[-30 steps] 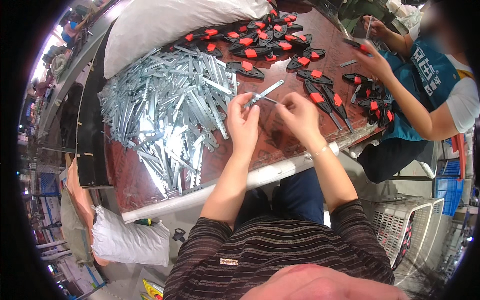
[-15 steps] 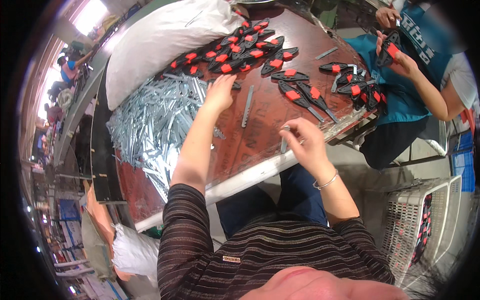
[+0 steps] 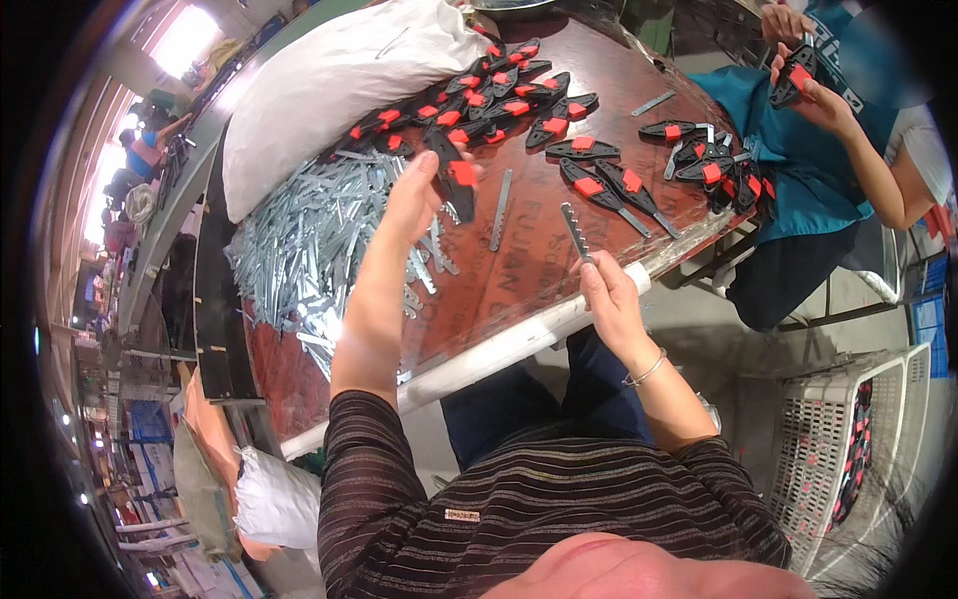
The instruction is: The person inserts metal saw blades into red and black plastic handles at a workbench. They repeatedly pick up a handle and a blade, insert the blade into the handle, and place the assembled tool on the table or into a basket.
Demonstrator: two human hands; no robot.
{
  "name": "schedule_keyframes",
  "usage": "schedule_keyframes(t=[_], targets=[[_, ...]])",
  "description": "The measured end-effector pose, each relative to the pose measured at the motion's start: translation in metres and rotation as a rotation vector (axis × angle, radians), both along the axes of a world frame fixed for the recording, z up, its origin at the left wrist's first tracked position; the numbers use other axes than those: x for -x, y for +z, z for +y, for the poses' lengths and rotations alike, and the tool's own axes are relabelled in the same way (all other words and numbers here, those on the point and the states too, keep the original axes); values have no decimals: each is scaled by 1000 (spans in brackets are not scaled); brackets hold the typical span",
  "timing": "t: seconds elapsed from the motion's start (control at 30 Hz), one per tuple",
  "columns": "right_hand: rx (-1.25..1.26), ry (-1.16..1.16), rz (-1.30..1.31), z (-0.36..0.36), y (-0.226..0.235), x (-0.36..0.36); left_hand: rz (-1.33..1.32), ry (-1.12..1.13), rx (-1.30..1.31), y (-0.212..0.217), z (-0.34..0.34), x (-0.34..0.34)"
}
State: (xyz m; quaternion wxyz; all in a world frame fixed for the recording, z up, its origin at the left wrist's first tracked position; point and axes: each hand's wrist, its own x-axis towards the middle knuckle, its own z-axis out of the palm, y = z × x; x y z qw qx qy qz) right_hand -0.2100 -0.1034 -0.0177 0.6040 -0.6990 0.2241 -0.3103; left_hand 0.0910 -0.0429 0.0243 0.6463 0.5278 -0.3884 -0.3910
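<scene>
Our left hand grips a black handle with a red button over the tabletop, while our right hand pinches a toothed metal bar upright at the near edge, apparently ready for joining

Left arm is stretched far forward, elbow nearly straight, left hand turned palm down with fingers closed in a grip. Right arm is kept bent and closer in, right hand raised at mid-height, thumb and fingertips pinched together. A thin bangle is worn at the right wrist.
</scene>
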Motion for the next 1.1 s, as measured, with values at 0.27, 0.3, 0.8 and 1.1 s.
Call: schedule_keyframes(t=[0.27,0.3,0.8,1.1], targets=[[179,36,74,-3,40,9,330,-387,-230,22,38,71],[243,36,113,-3,44,11,296,-423,-240,23,41,75],[525,424,361,-17,69,43,-226,-859,-583,34,56,72],[377,543,314,-8,62,50,-156,-981,-592,14,37,81]])
